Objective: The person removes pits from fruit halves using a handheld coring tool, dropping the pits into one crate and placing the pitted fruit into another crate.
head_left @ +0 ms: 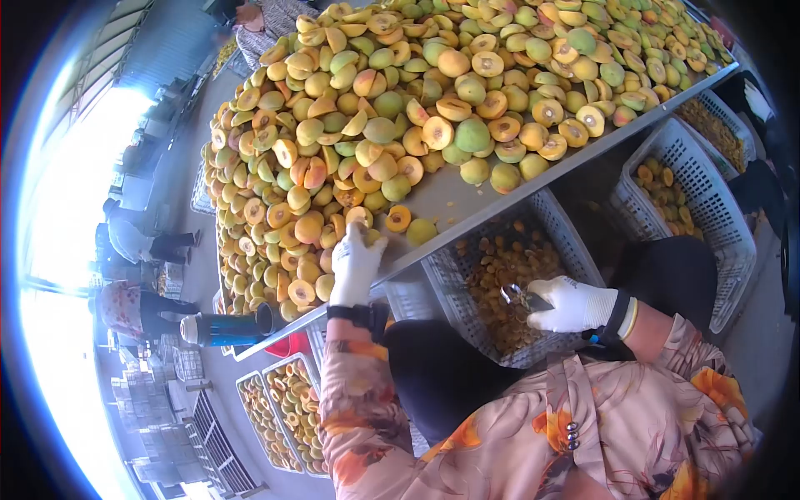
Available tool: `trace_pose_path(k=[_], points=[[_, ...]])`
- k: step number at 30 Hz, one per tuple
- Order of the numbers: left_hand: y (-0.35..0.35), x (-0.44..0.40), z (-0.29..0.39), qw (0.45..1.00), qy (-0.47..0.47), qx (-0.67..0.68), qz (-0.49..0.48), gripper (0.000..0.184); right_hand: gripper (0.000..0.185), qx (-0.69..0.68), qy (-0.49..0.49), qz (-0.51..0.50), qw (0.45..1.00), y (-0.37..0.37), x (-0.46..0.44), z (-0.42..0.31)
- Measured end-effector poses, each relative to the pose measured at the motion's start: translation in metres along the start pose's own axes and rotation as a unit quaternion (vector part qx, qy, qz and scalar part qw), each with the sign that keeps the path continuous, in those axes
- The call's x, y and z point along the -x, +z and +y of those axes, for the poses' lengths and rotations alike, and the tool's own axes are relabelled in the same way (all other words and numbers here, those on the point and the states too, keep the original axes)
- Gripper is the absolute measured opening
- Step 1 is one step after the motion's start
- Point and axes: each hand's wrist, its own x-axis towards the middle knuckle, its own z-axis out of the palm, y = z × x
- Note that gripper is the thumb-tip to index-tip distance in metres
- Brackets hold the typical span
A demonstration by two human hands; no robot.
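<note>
A large heap of cut yellow peach halves (379, 129) covers the metal table, some showing stones or hollow centres. My left hand (354, 265), in a white glove, is at the heap's near edge, thumb and fingers closed around a peach half (372, 237) that they partly cover. Over a grey crate (577, 242) between my knees, my gloved right hand (573, 306) grips a pitting tool with a looped metal end (511, 293). Brown peach stones (508, 279) and scraps lie in that crate.
The table's metal edge (533, 182) runs between me and the heap. Another crate (696, 187) holding fruit stands at right. Trays of peach halves (292, 408) lie at lower left, near a blue flask (225, 328). Other people (137, 237) work at left.
</note>
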Motion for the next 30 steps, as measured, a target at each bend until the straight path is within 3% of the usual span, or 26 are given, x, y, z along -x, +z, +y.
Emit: trace_pose_path(k=[2, 3, 5, 8, 11, 15, 20, 24, 30], points=[[-0.025, 0.030, 0.027, 0.952, -0.066, 0.300, -0.003, 0.046, 0.036, -0.022, -0.001, 0.061, 0.998, -0.006, 0.004, -0.020], [-0.031, 0.044, 0.033, 0.921, -0.010, 0.391, -0.001, 0.049, 0.035, -0.024, -0.020, 0.060, 0.998, -0.010, 0.004, -0.033], [-0.041, 0.080, 0.064, 0.784, 0.006, 0.619, -0.046, 0.055, 0.034, -0.033, -0.088, 0.086, 0.992, -0.009, 0.005, -0.057], [-0.032, 0.123, 0.105, 0.662, 0.034, 0.746, -0.067, 0.060, 0.031, -0.018, -0.161, 0.135, 0.978, 0.003, 0.007, -0.084], [-0.032, 0.161, 0.141, 0.600, 0.046, 0.791, -0.112, 0.064, 0.030, 0.015, -0.249, 0.202, 0.947, 0.023, 0.009, -0.081], [-0.026, 0.192, 0.174, 0.584, 0.038, 0.810, -0.044, 0.067, 0.028, -0.005, -0.259, 0.243, 0.935, 0.044, 0.028, -0.079], [-0.033, 0.216, 0.208, 0.716, 0.037, 0.691, 0.093, 0.061, 0.025, -0.033, -0.288, 0.269, 0.919, 0.050, 0.048, -0.089], [-0.031, 0.221, 0.209, 0.754, 0.057, 0.637, 0.151, 0.056, 0.020, 0.043, -0.301, 0.243, 0.921, 0.048, 0.058, -0.093], [-0.045, 0.222, 0.209, 0.781, 0.116, 0.605, 0.102, 0.052, 0.026, -0.096, -0.313, 0.120, 0.937, 0.031, 0.067, -0.094]])
